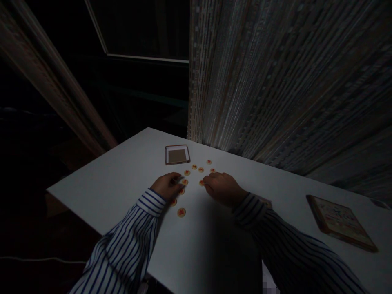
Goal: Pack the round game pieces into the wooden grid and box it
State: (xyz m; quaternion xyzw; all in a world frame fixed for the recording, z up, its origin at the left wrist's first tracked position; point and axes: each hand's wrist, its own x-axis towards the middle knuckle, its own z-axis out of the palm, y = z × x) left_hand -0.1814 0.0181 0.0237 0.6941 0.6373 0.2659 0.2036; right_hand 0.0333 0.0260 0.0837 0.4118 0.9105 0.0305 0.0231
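Observation:
Several round, pale yellow Chinese chess pieces with red characters lie on the white table (122,171). My left hand (167,185) rests at the left of the curved row, thumb and forefinger apart beside one Chinese chess piece (185,182). Another piece (173,202) lies just below that hand, and a nearer one (181,212) sits apart. Across the gap, my right hand (223,187) has its thumb and fingertips closed on the edge of a Chinese chess piece (201,183). Beyond the hands lie more pieces, including one farthest away (208,162).
A shallow open box (165,157) stands toward the back of the table. On the right lies a flat rectangular case with a printed top (341,220). A small object (266,201) is partly hidden by my right sleeve. A string curtain (239,81) hangs along the far edge.

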